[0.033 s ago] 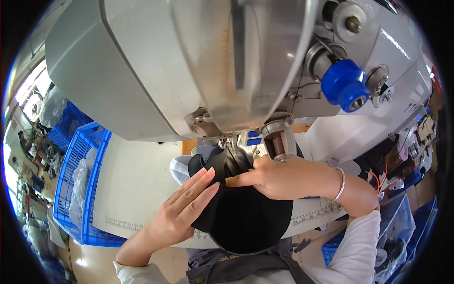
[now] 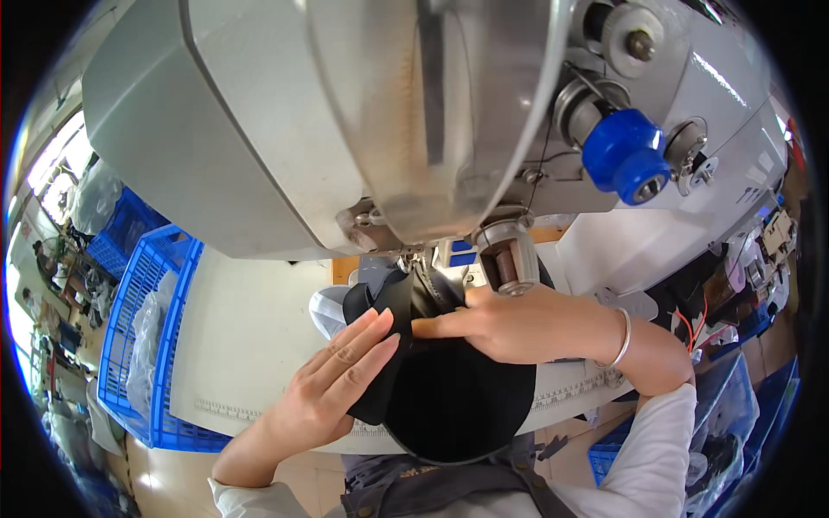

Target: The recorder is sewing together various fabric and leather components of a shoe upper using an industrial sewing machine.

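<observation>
A black fabric piece, round and hollow like a cap's crown, lies under the sewing machine's needle area. Across its left part, my left hand rests with straight fingers laid flat on the cloth; the thumb is mostly hidden. My right hand comes in from the right, its index finger stretched along the fold just in front of the needle area. The other right fingers curl over the cloth, their tips out of sight. Left of the needle, a pale grey fabric part pokes out beside the black piece.
The grey sewing machine head hangs over the work, with a blue thread tension knob at its right. On the pale table runs a measuring tape. A blue crate with plastic bags stands left; more blue bins are lower right.
</observation>
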Tool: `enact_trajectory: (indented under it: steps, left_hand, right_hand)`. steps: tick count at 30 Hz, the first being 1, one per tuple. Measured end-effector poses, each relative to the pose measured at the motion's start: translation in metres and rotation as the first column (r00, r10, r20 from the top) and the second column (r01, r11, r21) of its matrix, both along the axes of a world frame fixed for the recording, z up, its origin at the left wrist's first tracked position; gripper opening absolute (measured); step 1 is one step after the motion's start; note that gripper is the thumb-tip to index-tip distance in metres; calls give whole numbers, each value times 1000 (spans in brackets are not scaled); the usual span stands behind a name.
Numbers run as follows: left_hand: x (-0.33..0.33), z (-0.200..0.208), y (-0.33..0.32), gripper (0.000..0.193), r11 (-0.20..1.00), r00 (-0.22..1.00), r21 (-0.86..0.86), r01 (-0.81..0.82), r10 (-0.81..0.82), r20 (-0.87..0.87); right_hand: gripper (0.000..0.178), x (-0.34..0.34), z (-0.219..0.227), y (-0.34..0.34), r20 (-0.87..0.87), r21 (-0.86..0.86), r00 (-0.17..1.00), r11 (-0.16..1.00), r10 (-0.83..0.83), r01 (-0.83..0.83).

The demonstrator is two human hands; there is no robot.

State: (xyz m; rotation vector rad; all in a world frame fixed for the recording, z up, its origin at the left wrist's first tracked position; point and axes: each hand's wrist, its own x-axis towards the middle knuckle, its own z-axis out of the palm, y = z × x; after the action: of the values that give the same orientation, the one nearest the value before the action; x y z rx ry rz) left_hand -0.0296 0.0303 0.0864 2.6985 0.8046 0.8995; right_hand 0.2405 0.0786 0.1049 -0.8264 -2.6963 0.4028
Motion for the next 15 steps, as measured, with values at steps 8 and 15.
enact_trajectory:
  steps: [8, 15]
  left_hand:
    - [-1, 9, -1, 67, 999, 995, 35, -30, 33, -99]
    - [5, 15, -2, 50, 996, 986, 89, -8, 23, -167]
  right_hand:
    - [41, 3, -27, -14, -517, -79, 837, 984, -178, 161]
    - [37, 5, -33, -7, -565, -98, 787, 968, -246, 231]
